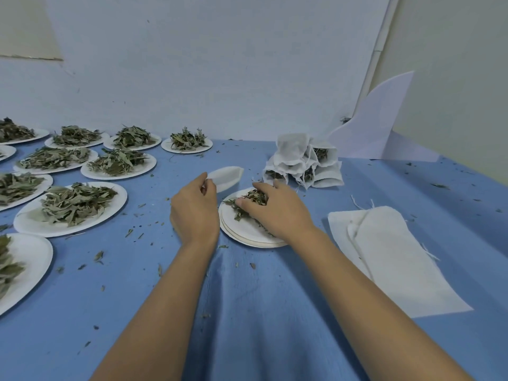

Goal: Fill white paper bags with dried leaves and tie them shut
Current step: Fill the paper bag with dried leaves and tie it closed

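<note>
The left hand [193,213] pinches the near edge of 1 empty white bag [226,176], fingers narrow on its rim, with the bag's mouth facing the plate stack [247,233] just beside it. The right hand [275,213] rests on that stack, fingers curled around a clump of dried leaves [254,198]. Behind it, apart, filled bags [302,163] lie heaped near the bench's [247,312] back edge. Flat empty bags [390,254] lie right of the right forearm, near the slanting right edge. Leaf-laden plates [71,209] crowd the left side. Bare blue cloth with scattered crumbs runs between the forearms toward the viewer.
</note>
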Motion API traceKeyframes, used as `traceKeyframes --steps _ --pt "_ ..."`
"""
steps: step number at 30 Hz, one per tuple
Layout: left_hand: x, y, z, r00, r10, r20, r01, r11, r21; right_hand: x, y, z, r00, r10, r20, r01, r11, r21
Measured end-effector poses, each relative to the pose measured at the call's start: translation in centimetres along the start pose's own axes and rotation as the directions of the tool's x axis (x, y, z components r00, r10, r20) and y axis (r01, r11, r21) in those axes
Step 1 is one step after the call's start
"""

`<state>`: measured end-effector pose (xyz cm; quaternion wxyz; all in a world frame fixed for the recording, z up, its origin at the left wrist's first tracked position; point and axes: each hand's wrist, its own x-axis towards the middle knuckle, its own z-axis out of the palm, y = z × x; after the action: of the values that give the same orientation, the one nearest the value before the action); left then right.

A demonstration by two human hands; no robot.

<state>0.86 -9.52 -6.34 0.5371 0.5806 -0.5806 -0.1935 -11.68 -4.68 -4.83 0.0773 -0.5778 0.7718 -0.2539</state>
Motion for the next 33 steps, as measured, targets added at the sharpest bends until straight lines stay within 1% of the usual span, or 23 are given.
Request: traceKeyframes --steps 2,7,10,13,18,22,25,29,31,33 --pt "-0.3 0.1 0.2 1.0 0.014 -0.008 -0.014 1.0 -0.018 -0.1 -0.1 0.3 0.999 -0.024 -0.032 0.025 1.0 0.015" --pt "-0.6 -0.1 0.5 0.999 0.034 -0.01 -0.034 0.999 0.029 -0.3 -0.5 0.3 0.996 -0.064 -0.058 0.063 0.998 -0.01" --pt "-0.5 -0.1 0.3 0.999 0.032 -0.024 -0.032 0.999 0.001 -0.6 -0.6 0.6 0.993 -0.083 -0.078 0.081 0.996 -0.028" --pt "-0.4 0.2 0.4 0.999 0.035 -0.01 -0.035 0.998 -0.045 -0.8 -0.6 0.9 0.991 -0.091 -0.098 0.087 0.995 -0.043" --pt "-0.5 0.5 0.6 0.997 0.072 0.032 -0.07 0.996 -0.061 -0.5 -0.3 1.1 0.99 -0.06 -0.131 0.059 0.998 -0.015" --pt "-0.4 0.7 0.8 0.992 0.12 0.038 -0.118 0.991 -0.065 -0.5 -0.2 1.1 0.984 -0.054 -0.167 0.063 0.997 0.045" --pt "-0.3 0.8 0.9 0.992 0.122 0.041 -0.121 0.992 -0.016 -1.0 -0.1 0.7 0.966 -0.085 -0.245 0.115 0.987 0.111" --pt "-0.3 0.7 0.9 0.99 0.139 0.016 -0.139 0.989 0.048 -1.6 -0.5 -0.1 0.943 -0.12 -0.309 0.204 0.945 0.255" --pt "-0.5 0.6 0.8 0.985 0.171 0.001 -0.171 0.985 0.033 -1.9 -0.8 -0.2 0.938 -0.138 -0.318 0.237 0.925 0.297" --pt "-0.6 0.6 0.7 0.982 0.186 0.003 -0.186 0.982 0.006 -1.9 -0.7 -0.3 0.945 -0.132 -0.301 0.231 0.918 0.323"
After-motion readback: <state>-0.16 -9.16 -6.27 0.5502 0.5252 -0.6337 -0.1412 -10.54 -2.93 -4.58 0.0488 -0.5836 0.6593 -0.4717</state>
